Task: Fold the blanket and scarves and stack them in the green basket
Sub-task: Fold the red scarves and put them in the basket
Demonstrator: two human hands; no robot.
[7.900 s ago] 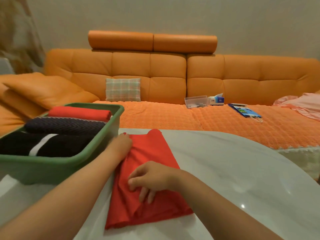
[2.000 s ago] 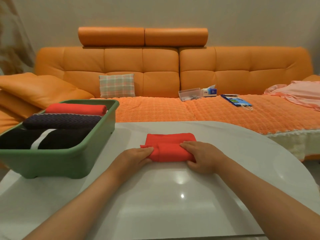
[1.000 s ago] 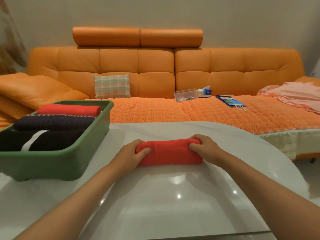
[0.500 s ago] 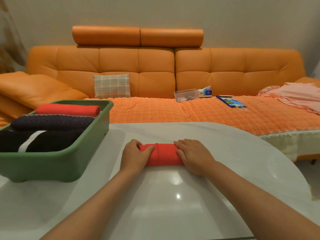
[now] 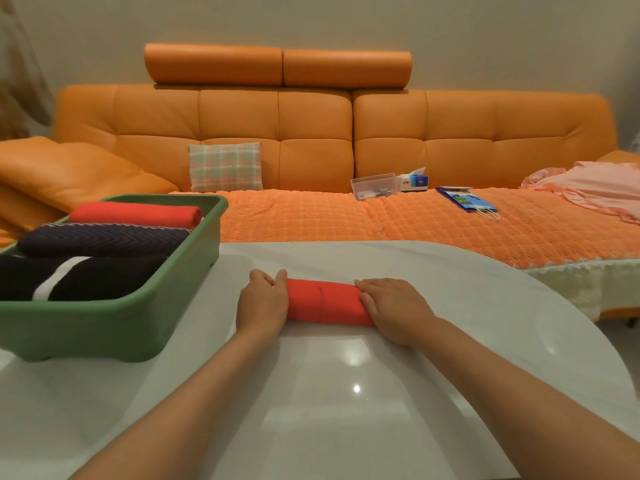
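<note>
White glossy table [image 5: 346, 410] sits nearest, with both bare forearms reaching out across it

Left hand [image 5: 263, 301] cups the left end of the red scarf [image 5: 325, 301]: thumb up on top, fingers curved round the end. Right hand [image 5: 394, 306] covers the right end, with its fingers curved over the top and pointing toward the left hand. Both hands hold the scarf

Scarf is folded into a short, thick bundle. It lies flat on the table between the two hands, long axis running hand to hand, and a fold line crosses its middle

Green basket [image 5: 104, 334] stands on the table to the left of the left hand, near it but not touching. It holds three folded pieces side by side, near to far:
- black piece with a white stripe [image 5: 93, 277]
- dark herringbone piece [image 5: 100, 239]
- red piece [image 5: 138, 213] against the far wall

Beyond the hands is an orange sofa [image 5: 311, 133] with an orange textured cover [image 5: 311, 216] over the seat. Plaid cushion [image 5: 225, 167] leans on the backrest, beyond the left hand. Beyond the right hand, a clear plastic box [image 5: 374, 186] sits just beside a tissue box [image 5: 414, 180]. Further right lie a blue paper bag [image 5: 464, 199] and pink cloth [image 5: 595, 187] at the far right end of the seat
</note>
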